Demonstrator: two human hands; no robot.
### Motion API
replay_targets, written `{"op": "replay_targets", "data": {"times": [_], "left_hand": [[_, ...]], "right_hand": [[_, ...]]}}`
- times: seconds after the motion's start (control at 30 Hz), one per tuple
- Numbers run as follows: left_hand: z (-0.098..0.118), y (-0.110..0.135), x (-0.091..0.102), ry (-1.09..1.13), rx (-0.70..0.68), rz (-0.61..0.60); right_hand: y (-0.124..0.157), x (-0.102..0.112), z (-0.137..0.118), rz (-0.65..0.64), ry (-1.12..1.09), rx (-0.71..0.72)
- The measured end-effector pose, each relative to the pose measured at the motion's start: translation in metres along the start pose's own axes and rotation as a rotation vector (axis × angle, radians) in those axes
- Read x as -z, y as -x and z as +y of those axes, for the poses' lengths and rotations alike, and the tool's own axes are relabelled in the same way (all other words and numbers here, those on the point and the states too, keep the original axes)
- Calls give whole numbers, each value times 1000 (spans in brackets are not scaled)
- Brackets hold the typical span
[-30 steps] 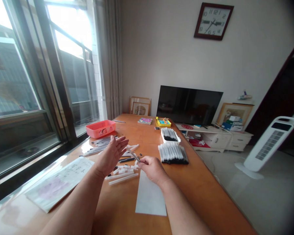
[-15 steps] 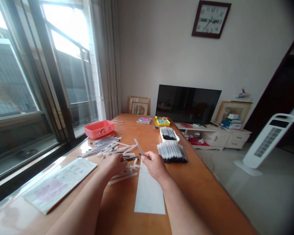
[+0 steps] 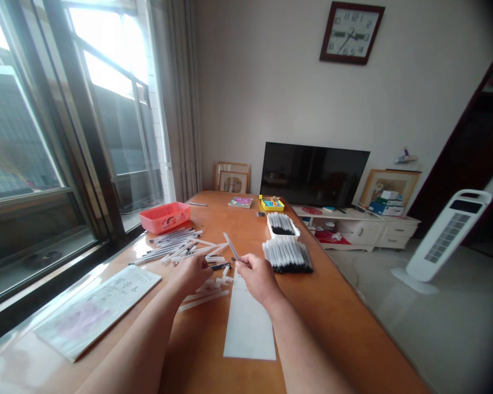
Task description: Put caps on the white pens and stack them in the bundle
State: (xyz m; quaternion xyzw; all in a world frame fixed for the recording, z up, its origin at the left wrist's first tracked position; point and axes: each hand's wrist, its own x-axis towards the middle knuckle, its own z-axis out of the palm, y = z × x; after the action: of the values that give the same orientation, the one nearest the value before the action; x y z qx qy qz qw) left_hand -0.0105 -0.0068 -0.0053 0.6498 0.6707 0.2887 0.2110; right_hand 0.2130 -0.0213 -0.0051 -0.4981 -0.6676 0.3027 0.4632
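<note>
Notebook of pale paper with a purple patch (image 3: pixel 102 306) lies flat near nine o'clock of the right hand (image 3: pixel 258 279); an oblong coral-red plastic box (image 3: pixel 164 219) stands at ten. Nearer, also at nine, the left hand (image 3: pixel 193 271) curls fingers-down at the loose pieces; its fingertips are hidden, so I cannot tell whether it grips anything. Short white plastic pieces (image 3: pixel 219 283) lie beside it, between eight and nine. Next comes a slim translucent plastic pen barrel (image 3: pixel 231 246), raised near the far end of a white rectangular paper sheet (image 3: pixel 250 328) and pointing to eleven. Right thumb and forefinger pinch it close to its near end, leaving most of its length free. I judge it very light and stiff, smooth enough to roll between fingers, and liable to crack if bent hard. Light pressure from both sides, low on the barrel, should hold it; pinching the free tip would let it swing. At one o'clock stands a white plastic tray (image 3: pixel 285 237) of pens; at two, a dense row of clear, black-ended pens (image 3: pixel 287 256).
</note>
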Motion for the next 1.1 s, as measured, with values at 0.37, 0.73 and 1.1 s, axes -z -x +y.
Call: {"op": "replay_targets", "data": {"times": [0.37, 0.73, 1.1], "left_hand": [[13, 0, 17, 1167, 126, 36], [9, -3, 19, 1332, 154, 20], [4, -5, 17, 1272, 125, 35]], "right_hand": [[9, -7, -6, -143, 22, 64], [11, -6, -9, -175, 60, 71], [13, -4, -13, -186, 145, 60]]}}
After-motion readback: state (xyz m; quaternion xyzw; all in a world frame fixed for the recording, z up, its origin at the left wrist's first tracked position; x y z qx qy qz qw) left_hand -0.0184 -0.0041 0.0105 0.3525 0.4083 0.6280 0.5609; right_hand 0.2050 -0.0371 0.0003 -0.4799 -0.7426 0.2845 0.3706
